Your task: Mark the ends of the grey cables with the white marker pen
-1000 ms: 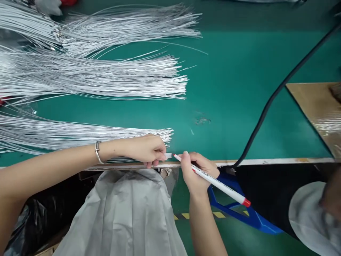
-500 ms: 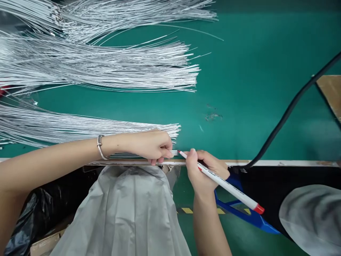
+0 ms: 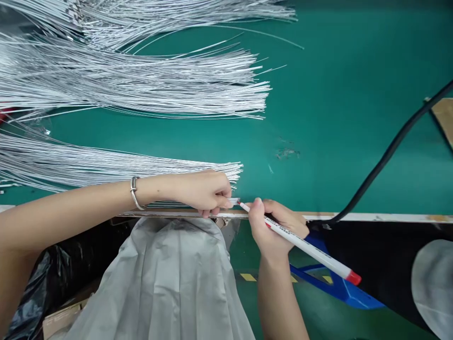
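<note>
Near the front edge of the green table, my left hand [image 3: 207,191] is closed around several thin white wires [image 3: 233,201], whose ends stick out to the right past my fingers. My right hand [image 3: 274,226] grips a white marker pen [image 3: 311,249] with a red end cap. The pen's red tip is at the wire ends, touching or almost touching them. Just beyond my left hand lies a loose bundle of the same wires [image 3: 148,166], partly hidden by my forearm.
Further back are a middle wire bundle [image 3: 170,85] and a far one [image 3: 184,21]. A black cable [image 3: 385,158] crosses the right side near a brown board [image 3: 444,115]. Below the table edge [image 3: 382,217] are a blue frame [image 3: 339,288] and another person's grey clothing [image 3: 433,283].
My hands stay nearly in place, with the pen tip still at the wire ends. The view has shifted slightly, and the grey clothing at the right has moved further right.
</note>
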Available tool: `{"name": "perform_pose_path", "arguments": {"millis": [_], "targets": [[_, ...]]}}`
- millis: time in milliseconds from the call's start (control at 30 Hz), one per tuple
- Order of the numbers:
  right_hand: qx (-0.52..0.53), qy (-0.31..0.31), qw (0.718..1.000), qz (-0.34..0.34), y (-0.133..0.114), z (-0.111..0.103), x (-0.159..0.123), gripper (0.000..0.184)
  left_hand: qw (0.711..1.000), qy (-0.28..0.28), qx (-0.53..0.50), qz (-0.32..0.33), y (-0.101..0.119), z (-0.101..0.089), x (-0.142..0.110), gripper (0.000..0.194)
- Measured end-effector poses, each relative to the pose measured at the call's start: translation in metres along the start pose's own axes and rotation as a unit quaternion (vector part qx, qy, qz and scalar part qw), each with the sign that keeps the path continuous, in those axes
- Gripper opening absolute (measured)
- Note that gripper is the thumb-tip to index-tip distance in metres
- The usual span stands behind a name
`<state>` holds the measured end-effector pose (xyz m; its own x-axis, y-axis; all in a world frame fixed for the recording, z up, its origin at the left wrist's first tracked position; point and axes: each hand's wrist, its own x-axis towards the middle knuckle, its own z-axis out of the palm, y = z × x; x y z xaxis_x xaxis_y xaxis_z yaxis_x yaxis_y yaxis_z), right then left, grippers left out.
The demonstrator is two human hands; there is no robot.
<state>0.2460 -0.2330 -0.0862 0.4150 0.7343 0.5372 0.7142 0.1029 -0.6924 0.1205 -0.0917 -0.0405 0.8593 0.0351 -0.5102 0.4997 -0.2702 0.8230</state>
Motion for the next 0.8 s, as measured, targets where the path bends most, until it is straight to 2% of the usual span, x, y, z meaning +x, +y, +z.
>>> {"name": "perform_pose_path", "arguments": {"millis": [400, 467, 533, 600, 667, 800], "targets": [[0.021, -0.033, 0.999, -0.013, 0.001, -0.003, 0.001, 0.029, 1.0, 0.0, 0.017, 0.01, -0.001, 0.001, -0.001, 0.025], [0.051, -0.017, 0.999, 0.01, 0.002, -0.002, -0.001, 0.028, 1.0, 0.0, 0.016, 0.007, 0.0, 0.0, -0.001, 0.024], [0.117, 0.028, 0.991, 0.058, 0.003, -0.001, -0.002, 0.026, 1.0, 0.001, 0.017, 0.007, 0.0, 0.0, -0.002, 0.025], [0.212, 0.087, 0.967, 0.11, 0.005, 0.001, -0.002, 0.024, 1.0, 0.001, 0.022, 0.01, 0.002, -0.001, -0.004, 0.023], [0.304, 0.136, 0.931, 0.149, 0.005, 0.001, 0.002, 0.022, 0.999, 0.004, 0.03, 0.015, 0.004, -0.001, -0.007, 0.021], [0.429, 0.163, 0.863, 0.211, 0.005, -0.003, 0.01, 0.031, 0.999, 0.02, 0.039, 0.027, 0.016, -0.002, -0.018, 0.022]]}}
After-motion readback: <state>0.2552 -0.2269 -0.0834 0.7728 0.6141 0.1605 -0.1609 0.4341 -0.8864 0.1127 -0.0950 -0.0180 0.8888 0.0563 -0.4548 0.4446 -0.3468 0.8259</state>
